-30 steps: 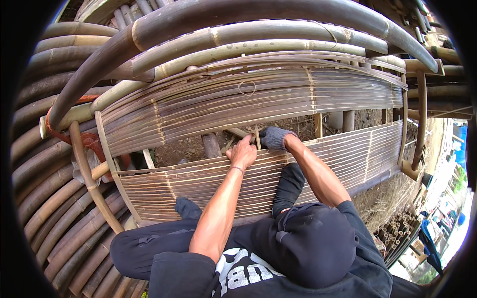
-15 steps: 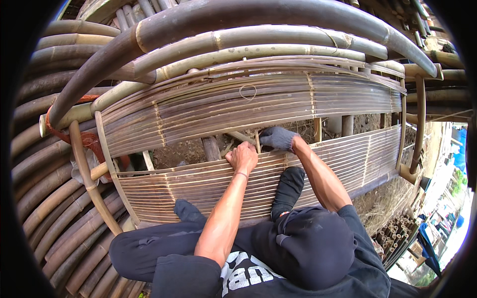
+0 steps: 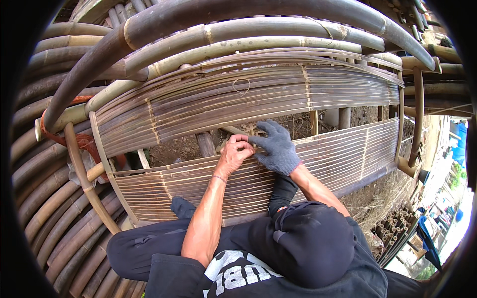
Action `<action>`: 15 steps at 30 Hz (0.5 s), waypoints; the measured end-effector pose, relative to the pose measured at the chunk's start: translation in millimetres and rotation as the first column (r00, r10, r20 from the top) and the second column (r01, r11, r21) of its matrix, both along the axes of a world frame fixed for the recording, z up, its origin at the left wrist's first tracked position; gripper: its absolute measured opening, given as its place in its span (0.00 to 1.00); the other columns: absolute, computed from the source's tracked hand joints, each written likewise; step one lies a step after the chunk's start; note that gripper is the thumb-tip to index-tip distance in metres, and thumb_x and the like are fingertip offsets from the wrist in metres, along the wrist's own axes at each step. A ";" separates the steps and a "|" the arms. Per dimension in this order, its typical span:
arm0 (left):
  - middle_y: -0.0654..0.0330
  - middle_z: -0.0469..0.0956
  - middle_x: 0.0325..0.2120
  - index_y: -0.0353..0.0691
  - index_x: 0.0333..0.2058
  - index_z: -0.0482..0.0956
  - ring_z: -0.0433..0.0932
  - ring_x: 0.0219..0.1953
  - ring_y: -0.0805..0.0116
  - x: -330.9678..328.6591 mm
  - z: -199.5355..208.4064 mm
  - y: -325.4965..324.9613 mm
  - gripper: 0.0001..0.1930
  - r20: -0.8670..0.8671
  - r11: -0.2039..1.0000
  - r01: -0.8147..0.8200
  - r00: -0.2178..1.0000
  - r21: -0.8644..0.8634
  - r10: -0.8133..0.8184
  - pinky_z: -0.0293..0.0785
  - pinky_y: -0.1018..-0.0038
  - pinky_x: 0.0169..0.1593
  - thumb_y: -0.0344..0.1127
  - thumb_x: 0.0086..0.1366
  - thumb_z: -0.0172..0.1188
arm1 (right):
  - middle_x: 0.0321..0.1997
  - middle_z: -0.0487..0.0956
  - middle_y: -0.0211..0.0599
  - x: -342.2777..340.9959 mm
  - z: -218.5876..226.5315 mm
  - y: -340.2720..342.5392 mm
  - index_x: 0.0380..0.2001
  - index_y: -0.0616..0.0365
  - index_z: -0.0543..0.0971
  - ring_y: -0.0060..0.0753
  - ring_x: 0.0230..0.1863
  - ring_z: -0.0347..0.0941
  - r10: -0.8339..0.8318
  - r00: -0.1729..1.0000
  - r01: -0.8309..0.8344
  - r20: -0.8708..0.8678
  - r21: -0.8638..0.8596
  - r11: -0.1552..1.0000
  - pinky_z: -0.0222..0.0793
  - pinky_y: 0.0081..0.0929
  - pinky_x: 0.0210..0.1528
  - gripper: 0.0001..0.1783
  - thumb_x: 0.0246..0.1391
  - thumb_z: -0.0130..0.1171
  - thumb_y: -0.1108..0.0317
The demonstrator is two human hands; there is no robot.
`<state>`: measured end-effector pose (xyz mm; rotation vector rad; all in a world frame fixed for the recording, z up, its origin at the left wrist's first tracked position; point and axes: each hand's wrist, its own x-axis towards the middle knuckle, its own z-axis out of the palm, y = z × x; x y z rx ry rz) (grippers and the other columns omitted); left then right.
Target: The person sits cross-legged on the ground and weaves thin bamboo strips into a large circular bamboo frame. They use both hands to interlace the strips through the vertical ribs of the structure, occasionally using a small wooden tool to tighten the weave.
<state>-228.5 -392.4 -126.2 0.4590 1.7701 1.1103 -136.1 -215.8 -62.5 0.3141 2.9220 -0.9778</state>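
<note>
My bare left hand (image 3: 233, 155) is closed at the fingertips over the upper edge of the near bamboo slat panel (image 3: 198, 186). Just to its right, my right hand (image 3: 279, 149) wears a grey knit glove. Its thumb and forefinger meet the left fingertips, and its other fingers stick out loosely. Whatever small thing lies between the fingertips is hidden. Thin parallel slats form the panel, with pale node lines across them. Beyond a gap lies the far slat panel (image 3: 213, 107), with a thin loop of strip (image 3: 241, 86) on it.
Thick bamboo poles (image 3: 248, 32) run along the far side as a rail. More curved poles (image 3: 44, 208) are stacked at left. Orange cord (image 3: 74, 141) wraps the left frame joint. Cut bamboo tubes (image 3: 396, 226) lie at lower right. My bent legs rest against the near panel.
My right hand has come up from the gap and toward me, over the near panel's edge. My left hand has shifted slightly left, its fingertips now meeting the glove.
</note>
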 end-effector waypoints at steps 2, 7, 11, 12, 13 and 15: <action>0.53 0.72 0.52 0.36 0.34 0.86 0.73 0.54 0.61 -0.8 -1.2 -1.2 0.11 0.016 1.000 -0.006 1.000 0.020 0.006 0.72 0.67 0.56 0.36 0.58 0.63 | 0.54 0.76 0.45 2.1 -5.1 -5.0 0.38 0.46 0.85 0.53 0.59 0.69 0.047 0.996 -0.052 0.081 0.056 0.997 0.68 0.46 0.58 0.17 0.39 0.68 0.64; 0.51 0.75 0.51 0.37 0.33 0.87 0.75 0.53 0.60 2.1 -6.1 0.5 0.13 0.068 0.994 -0.111 0.992 -0.005 0.111 0.71 0.67 0.57 0.39 0.61 0.59 | 0.35 0.78 0.36 64.9 50.8 4.3 0.30 0.60 0.82 0.32 0.41 0.74 -0.398 0.784 0.617 0.476 -0.671 0.412 0.69 0.25 0.45 0.09 0.49 0.66 0.66; 0.54 0.78 0.50 0.44 0.31 0.88 0.76 0.53 0.60 5.3 -5.6 5.4 0.13 -0.067 0.987 -0.042 0.997 -0.156 0.032 0.69 0.66 0.57 0.43 0.59 0.58 | 0.16 0.68 0.25 151.7 128.5 36.9 0.21 0.57 0.74 0.22 0.15 0.61 -0.489 0.517 0.789 0.703 -0.612 -0.047 0.60 0.20 0.21 0.12 0.53 0.59 0.62; 0.55 0.78 0.50 0.45 0.31 0.89 0.76 0.53 0.59 5.6 -4.6 5.9 0.14 -0.078 0.986 -0.034 0.997 -0.161 0.022 0.68 0.65 0.58 0.44 0.58 0.58 | 0.13 0.64 0.23 175.5 144.1 42.4 0.20 0.54 0.73 0.20 0.11 0.56 -0.574 0.547 0.719 0.609 -0.693 -0.049 0.56 0.21 0.15 0.12 0.53 0.57 0.61; 0.55 0.79 0.50 0.46 0.31 0.89 0.76 0.53 0.59 5.6 -3.9 7.1 0.14 -0.091 0.981 -0.012 0.996 -0.194 -0.006 0.67 0.65 0.58 0.46 0.58 0.57 | 0.11 0.60 0.20 200.7 159.0 50.5 0.21 0.53 0.73 0.19 0.10 0.55 -0.662 0.512 0.674 0.547 -0.734 -0.085 0.56 0.21 0.14 0.11 0.55 0.56 0.61; 0.56 0.80 0.49 0.48 0.30 0.89 0.76 0.54 0.59 5.2 -2.5 7.9 0.16 -0.114 0.974 0.030 0.992 -0.226 -0.057 0.65 0.65 0.59 0.49 0.56 0.56 | 0.10 0.56 0.18 256.3 188.9 72.2 0.24 0.50 0.73 0.17 0.09 0.53 -0.806 0.418 0.639 0.419 -0.766 -0.068 0.58 0.19 0.13 0.10 0.58 0.55 0.60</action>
